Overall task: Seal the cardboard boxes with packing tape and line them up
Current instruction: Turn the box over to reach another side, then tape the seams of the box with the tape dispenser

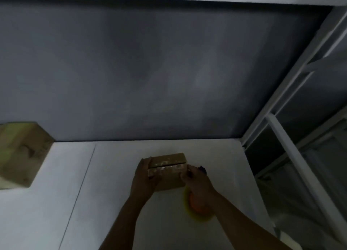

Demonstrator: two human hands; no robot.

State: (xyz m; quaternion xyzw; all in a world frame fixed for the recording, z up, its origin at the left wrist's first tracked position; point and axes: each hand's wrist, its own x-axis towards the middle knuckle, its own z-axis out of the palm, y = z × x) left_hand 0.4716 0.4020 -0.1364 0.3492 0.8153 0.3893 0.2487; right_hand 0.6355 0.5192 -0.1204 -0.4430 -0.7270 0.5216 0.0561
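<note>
Setting: a white table (112, 174) against a dull grey wall (150, 71), in dim light; a thin dark seam runs across the tabletop on the left.
Right side: a white metal rack (281, 137) stands just beside the table's right edge; its contents are too dark to make out.
Hard to read: the whole view is soft and blurred, so no print or tape edge can be told on any cardboard.
Cut off: a larger cardboard box (20, 152) sits at the far left of the table, its left part beyond the picture's edge.
Half hidden: an orange and yellow thing (195, 206) shows under the right wrist; what it is, and whether it is held, I cannot tell.
Also hidden: something dark blue (203, 169) peeks out just beyond the right knuckles.
Small cardboard box (169, 167): near the table's middle, well apart from the larger one, top flaps closed with a dark slit between them.
Left hand (144, 180): fingers curled round the box's left end.
Right hand (197, 180): grips the right end, thumb on the near top corner.
Box to fingers: clamped between the two hands, its top left uncovered.
</note>
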